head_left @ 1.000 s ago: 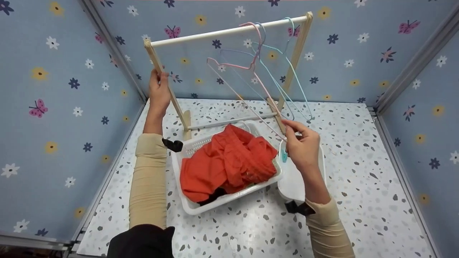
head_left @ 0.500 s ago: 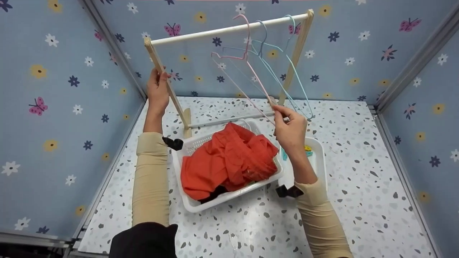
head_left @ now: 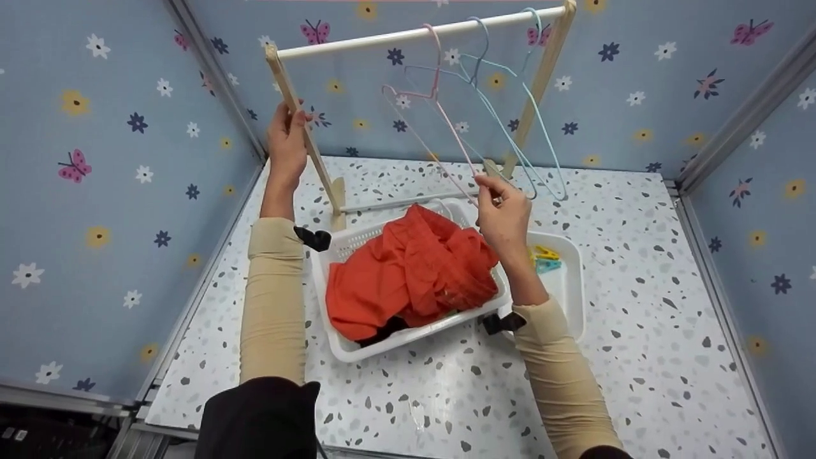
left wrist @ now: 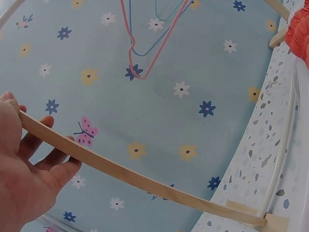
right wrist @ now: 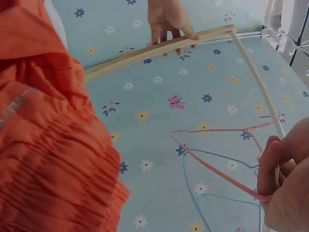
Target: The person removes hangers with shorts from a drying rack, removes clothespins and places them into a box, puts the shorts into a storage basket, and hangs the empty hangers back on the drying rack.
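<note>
In the head view, my left hand (head_left: 288,143) holds the left wooden post of a small clothes rack (head_left: 389,38), thumb and fingers on opposite sides of it. My right hand (head_left: 503,213) pinches a lower corner of a pink hanger (head_left: 456,137), whose hook meets the white rail. Farther right on that rail hang a blue hanger (head_left: 488,105) and a mint-green hanger (head_left: 540,118). The right wrist view shows the pink hanger (right wrist: 217,173) between the right thumb and fingers. In the left wrist view, the post (left wrist: 120,171) lies across the left hand (left wrist: 34,169).
A white basket (head_left: 357,350) with a crumpled orange garment (head_left: 408,274) stands below the rail. Right of it, partly behind the right forearm, a white tray (head_left: 577,287) holds yellow and teal clothespins (head_left: 545,260). Flowered panels (head_left: 102,191) enclose the speckled table (head_left: 650,306).
My right hand has moved left and up with the pink hanger. Its hook rose off the rail beside the blue one and now meets the rail farther left. The left hand stays on the post.
</note>
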Demonstrator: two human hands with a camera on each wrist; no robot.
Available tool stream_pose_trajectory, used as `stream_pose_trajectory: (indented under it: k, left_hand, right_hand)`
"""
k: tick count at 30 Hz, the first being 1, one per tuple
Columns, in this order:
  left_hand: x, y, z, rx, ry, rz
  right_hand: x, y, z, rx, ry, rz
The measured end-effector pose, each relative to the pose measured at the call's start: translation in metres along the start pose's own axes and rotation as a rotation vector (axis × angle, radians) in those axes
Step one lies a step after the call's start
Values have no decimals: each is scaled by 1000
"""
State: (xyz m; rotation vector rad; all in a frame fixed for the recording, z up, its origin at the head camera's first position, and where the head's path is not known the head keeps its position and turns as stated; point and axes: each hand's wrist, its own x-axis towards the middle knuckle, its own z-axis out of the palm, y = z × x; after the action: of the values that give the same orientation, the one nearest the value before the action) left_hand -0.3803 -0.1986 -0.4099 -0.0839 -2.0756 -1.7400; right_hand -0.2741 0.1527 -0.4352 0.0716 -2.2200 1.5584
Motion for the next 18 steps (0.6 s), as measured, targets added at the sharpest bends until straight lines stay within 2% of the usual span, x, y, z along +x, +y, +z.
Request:
stream_pose_trajectory:
  k: [2,9,15,18]
  left_hand:
    - [-1,-1,0,-2,2,-10]
    - [-8,-9,-3,3,-17,-31]
    - [-12,-14,-5,5,-28,-4]
    - [-12,-15,-6,23,-38,-28]
  right_hand:
    - [-2,4,2,9,-19,1]
    - [-14,12,8,1,-165,47]
    - [-20,15,8,-38,-198,43]
    - [-21,13,6,-64,-218,58]
